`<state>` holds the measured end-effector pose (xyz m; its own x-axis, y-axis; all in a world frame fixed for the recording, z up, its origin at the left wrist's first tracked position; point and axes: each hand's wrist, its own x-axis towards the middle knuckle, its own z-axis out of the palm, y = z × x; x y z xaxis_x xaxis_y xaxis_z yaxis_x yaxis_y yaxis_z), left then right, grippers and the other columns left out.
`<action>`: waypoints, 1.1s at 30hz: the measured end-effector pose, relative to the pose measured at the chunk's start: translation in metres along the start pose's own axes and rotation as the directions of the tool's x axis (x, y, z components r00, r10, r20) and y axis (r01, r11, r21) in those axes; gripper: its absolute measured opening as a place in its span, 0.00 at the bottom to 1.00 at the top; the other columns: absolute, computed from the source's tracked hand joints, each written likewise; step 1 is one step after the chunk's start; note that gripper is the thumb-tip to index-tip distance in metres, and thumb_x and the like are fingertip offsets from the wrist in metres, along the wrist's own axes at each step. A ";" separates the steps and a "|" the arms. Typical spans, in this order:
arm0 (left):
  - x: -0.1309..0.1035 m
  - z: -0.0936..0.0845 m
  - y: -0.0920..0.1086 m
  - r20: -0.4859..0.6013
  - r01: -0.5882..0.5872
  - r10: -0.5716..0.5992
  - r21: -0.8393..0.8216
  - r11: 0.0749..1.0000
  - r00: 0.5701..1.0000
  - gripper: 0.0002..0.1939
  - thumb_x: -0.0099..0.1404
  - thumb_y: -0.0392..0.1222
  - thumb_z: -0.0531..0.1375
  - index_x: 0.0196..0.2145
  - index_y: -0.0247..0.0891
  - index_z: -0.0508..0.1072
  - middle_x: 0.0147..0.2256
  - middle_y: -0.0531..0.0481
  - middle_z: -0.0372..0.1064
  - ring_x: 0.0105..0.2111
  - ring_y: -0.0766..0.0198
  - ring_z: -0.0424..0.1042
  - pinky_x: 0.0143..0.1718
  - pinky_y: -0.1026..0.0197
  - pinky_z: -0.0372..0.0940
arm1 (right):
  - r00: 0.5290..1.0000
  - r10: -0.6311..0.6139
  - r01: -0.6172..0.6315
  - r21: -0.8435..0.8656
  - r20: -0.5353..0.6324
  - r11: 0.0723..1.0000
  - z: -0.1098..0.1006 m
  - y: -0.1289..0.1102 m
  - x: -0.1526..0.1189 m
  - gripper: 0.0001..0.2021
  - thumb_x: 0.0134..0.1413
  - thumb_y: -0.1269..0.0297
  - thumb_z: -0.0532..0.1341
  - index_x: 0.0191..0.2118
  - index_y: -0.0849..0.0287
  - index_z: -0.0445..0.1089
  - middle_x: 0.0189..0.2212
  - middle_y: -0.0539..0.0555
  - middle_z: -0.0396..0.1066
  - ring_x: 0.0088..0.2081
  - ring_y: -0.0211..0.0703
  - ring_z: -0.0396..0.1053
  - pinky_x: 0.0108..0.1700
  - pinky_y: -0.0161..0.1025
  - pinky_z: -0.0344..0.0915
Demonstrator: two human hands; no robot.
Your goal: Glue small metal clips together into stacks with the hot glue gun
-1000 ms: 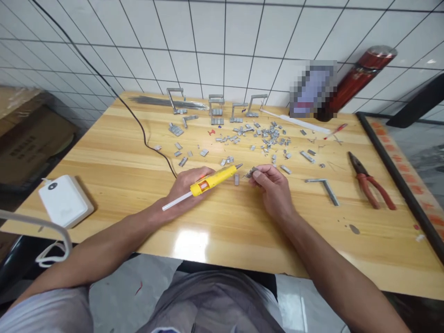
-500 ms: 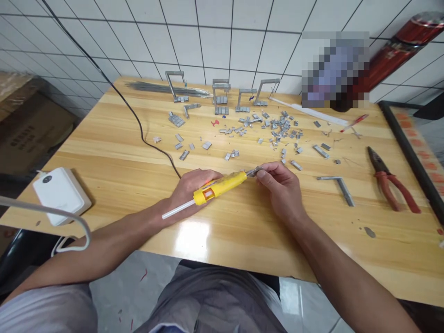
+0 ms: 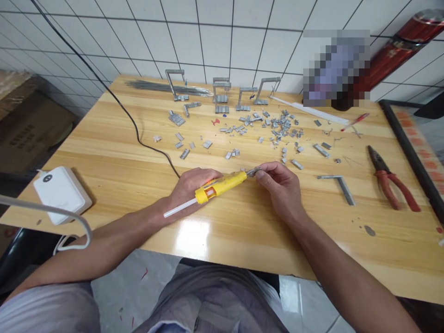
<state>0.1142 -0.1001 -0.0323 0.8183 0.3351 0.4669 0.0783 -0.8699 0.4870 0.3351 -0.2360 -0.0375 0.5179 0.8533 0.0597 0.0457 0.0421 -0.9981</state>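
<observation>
My left hand (image 3: 192, 185) is wrapped round a yellow glue gun (image 3: 225, 184), with a white glue stick (image 3: 180, 208) poking out of its rear end. The gun's nozzle points right and meets a small grey metal piece (image 3: 255, 170). My right hand (image 3: 282, 185) pinches that piece between thumb and forefinger. Beyond the hands, small grey pieces (image 3: 282, 125) lie scattered on the wooden table (image 3: 114, 152). Several grey frames, one of them a hook-shaped stand (image 3: 169, 85), stand upright near the wall.
Red-handled pliers (image 3: 391, 185) and an L-shaped grey piece (image 3: 342, 185) lie at the right. A white power adapter (image 3: 62, 194) sits at the left. A black cord (image 3: 138, 134) crosses the table to the gun. A red flask (image 3: 395, 55) leans at the back right.
</observation>
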 end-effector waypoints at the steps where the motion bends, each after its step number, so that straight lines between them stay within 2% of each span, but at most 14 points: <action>1: 0.000 0.001 0.000 -0.001 -0.001 0.001 0.000 1.000 1.000 0.11 0.76 0.46 0.58 0.44 0.39 0.77 0.35 0.47 0.81 0.31 0.63 0.78 0.34 0.60 0.69 | 1.000 -0.002 0.002 -0.001 -0.001 1.000 0.000 0.000 0.000 0.12 0.56 0.50 0.73 0.35 0.52 0.76 0.33 0.50 0.80 0.37 0.44 0.77 0.45 0.44 0.75; 9: 0.001 0.000 0.000 -0.020 -0.050 0.051 0.019 0.999 0.999 0.10 0.77 0.45 0.57 0.44 0.38 0.76 0.36 0.47 0.82 0.31 0.62 0.78 0.34 0.60 0.69 | 1.000 -0.003 0.003 0.033 0.002 0.999 0.001 -0.001 0.000 0.13 0.54 0.50 0.74 0.35 0.51 0.77 0.33 0.49 0.80 0.37 0.44 0.77 0.45 0.44 0.76; 17: 0.000 0.000 -0.002 0.018 -0.025 0.024 0.040 0.999 1.000 0.11 0.77 0.45 0.57 0.44 0.38 0.77 0.37 0.46 0.83 0.32 0.62 0.79 0.35 0.60 0.69 | 1.000 -0.002 0.002 0.002 0.008 1.000 0.000 0.001 0.000 0.13 0.56 0.49 0.73 0.36 0.51 0.77 0.33 0.50 0.80 0.38 0.45 0.78 0.45 0.45 0.77; 26: 0.000 0.000 -0.001 -0.005 -0.048 0.048 0.023 0.999 0.999 0.10 0.77 0.45 0.58 0.44 0.38 0.77 0.37 0.47 0.82 0.32 0.63 0.78 0.34 0.60 0.68 | 1.000 -0.003 0.003 0.034 -0.008 0.999 0.001 0.001 0.000 0.12 0.54 0.51 0.75 0.35 0.51 0.77 0.33 0.49 0.80 0.37 0.44 0.77 0.44 0.44 0.76; 30: 0.001 -0.001 -0.001 0.017 -0.019 0.019 0.030 0.999 1.000 0.13 0.78 0.48 0.56 0.44 0.39 0.77 0.37 0.47 0.83 0.32 0.62 0.79 0.36 0.60 0.69 | 1.000 0.003 -0.003 0.021 -0.016 1.000 0.001 0.001 0.000 0.11 0.54 0.52 0.74 0.35 0.51 0.78 0.33 0.50 0.81 0.36 0.43 0.77 0.42 0.43 0.75; 33: 0.001 -0.002 -0.001 0.027 -0.042 0.041 0.033 0.999 0.999 0.14 0.79 0.48 0.55 0.45 0.39 0.77 0.38 0.46 0.83 0.33 0.61 0.80 0.36 0.59 0.70 | 1.000 -0.001 0.002 0.030 -0.015 1.000 0.001 0.000 -0.001 0.11 0.54 0.53 0.75 0.34 0.51 0.78 0.32 0.49 0.80 0.36 0.44 0.77 0.43 0.43 0.76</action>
<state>0.1139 -0.0981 -0.0303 0.8359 0.2895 0.4663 0.0632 -0.8947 0.4421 0.3340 -0.2361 -0.0375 0.5307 0.8453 0.0612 0.0213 0.0589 -0.9980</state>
